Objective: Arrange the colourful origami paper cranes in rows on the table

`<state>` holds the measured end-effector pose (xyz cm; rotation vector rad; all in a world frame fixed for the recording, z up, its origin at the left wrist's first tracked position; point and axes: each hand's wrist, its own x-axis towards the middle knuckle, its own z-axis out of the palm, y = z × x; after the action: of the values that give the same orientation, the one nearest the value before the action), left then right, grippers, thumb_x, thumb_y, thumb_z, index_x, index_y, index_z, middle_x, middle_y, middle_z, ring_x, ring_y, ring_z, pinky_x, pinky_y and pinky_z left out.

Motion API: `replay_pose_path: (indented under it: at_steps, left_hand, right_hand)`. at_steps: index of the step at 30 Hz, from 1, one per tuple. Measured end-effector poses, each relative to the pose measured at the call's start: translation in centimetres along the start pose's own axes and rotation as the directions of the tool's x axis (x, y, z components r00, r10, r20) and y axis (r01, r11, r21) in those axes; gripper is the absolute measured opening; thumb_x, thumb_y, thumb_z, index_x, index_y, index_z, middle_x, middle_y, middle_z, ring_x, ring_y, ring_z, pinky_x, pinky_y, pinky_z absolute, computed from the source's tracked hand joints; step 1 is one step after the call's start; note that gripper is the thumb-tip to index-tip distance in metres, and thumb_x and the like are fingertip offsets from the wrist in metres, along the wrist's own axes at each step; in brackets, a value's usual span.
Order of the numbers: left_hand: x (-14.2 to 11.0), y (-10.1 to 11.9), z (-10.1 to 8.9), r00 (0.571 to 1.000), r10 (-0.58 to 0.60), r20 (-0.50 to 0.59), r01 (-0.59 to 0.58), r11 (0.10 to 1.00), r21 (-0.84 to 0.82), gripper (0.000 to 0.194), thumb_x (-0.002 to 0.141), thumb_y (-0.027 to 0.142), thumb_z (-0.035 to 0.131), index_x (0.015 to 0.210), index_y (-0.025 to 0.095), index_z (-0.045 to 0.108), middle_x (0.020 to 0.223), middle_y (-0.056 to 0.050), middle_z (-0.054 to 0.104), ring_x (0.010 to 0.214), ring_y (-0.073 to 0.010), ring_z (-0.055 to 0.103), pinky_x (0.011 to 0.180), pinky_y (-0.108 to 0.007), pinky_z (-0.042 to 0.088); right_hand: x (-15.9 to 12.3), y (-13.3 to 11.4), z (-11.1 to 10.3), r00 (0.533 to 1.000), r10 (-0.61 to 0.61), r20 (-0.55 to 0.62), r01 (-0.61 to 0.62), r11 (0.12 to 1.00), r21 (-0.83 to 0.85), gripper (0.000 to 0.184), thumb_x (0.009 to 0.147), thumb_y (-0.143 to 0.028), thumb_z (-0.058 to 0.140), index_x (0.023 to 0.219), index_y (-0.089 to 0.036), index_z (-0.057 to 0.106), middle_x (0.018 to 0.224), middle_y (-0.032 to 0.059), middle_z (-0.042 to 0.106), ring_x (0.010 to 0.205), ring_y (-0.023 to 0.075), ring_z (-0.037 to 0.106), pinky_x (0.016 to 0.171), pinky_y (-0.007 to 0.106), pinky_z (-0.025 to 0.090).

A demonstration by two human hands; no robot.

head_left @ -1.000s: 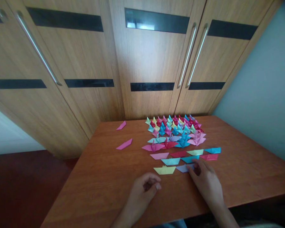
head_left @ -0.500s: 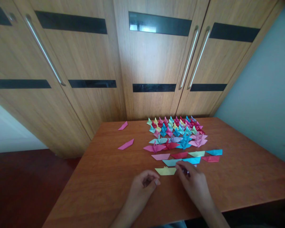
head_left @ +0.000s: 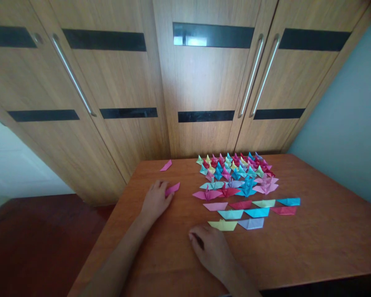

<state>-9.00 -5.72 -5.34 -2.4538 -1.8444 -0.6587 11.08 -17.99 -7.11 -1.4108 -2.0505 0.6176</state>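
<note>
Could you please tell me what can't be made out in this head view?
- Pink folded paper: near end hidden under left hand.
- Right hand: curled fingers hide whether it holds anything.
- Far folded figures: too small and crowded to count.

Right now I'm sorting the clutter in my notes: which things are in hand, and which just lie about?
In hand:
left hand on the near pink folded paper
right hand, curled on the table

Lying about:
far pink paper
origami cranes
flat boat folds
</note>
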Motion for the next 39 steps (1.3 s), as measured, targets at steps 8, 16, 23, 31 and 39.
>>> replay_pose_path:
  at_steps: [8,16,23,31,39]
  left_hand:
    - [0.1,-1.3,1.5,0.998,0.052,-0.023,-0.054,0.992,-0.110,0.017,0.082,0.029,0.051,0.093,0.018,0.059,0.096,-0.007,0.061,0.092,-0.0222,0.056,0.085,-0.035,0.043]
    - [-0.5,-0.9,0.9,1.000,0.017,0.022,-0.009,0.946,-0.323,0.014,0.081,0.023,0.049,0.094,0.021,0.054,0.093,-0.003,0.064,0.085,-0.0172,0.061,0.080,-0.030,0.046]
    - [-0.6,0.3,-0.1,0.985,-0.170,-0.028,0.122,0.805,-0.580,0.016,0.078,0.033,0.056,0.084,0.019,0.059,0.082,-0.002,0.065,0.078,-0.0162,0.061,0.074,-0.028,0.048]
    - [-6.0,7.1,-1.1,0.952,-0.207,0.227,0.295,0.409,-0.863,0.025,0.071,0.035,0.067,0.088,0.017,0.064,0.084,-0.005,0.069,0.077,-0.0176,0.064,0.072,-0.028,0.051]
    - [-9.3,11.3,-0.5,0.920,-0.101,0.380,0.392,0.300,-0.870,0.024,0.069,0.034,0.071,0.086,0.017,0.068,0.085,-0.006,0.071,0.081,-0.0197,0.065,0.076,-0.028,0.049]
  right_hand:
    - [0.0,-0.3,-0.3,1.000,0.024,0.004,-0.024,0.999,-0.042,0.019,0.087,-0.019,0.045,0.085,-0.023,0.063,0.082,-0.0017,0.066,0.078,0.0124,0.058,0.069,0.021,0.036]
    - [0.0,-0.4,-0.5,1.000,0.030,-0.009,-0.030,0.999,-0.042,0.019,0.086,-0.016,0.046,0.084,-0.023,0.064,0.081,-0.0010,0.066,0.077,0.0127,0.058,0.068,0.022,0.038]
    - [0.0,-0.3,-0.5,0.998,0.011,-0.058,-0.009,0.999,0.039,0.020,0.085,-0.016,0.045,0.082,-0.022,0.064,0.078,0.0002,0.066,0.074,0.0137,0.058,0.067,0.023,0.039]
    - [-1.2,0.1,-1.7,0.954,0.182,-0.236,-0.085,0.926,0.367,0.023,0.089,-0.032,0.044,0.083,-0.019,0.063,0.072,0.0006,0.063,0.066,0.0132,0.057,0.061,0.022,0.041]
    - [-2.5,1.0,-2.1,0.925,0.275,-0.261,-0.126,0.872,0.474,0.025,0.085,-0.041,0.052,0.081,-0.018,0.062,0.074,0.0025,0.065,0.068,0.0153,0.059,0.061,0.023,0.046]
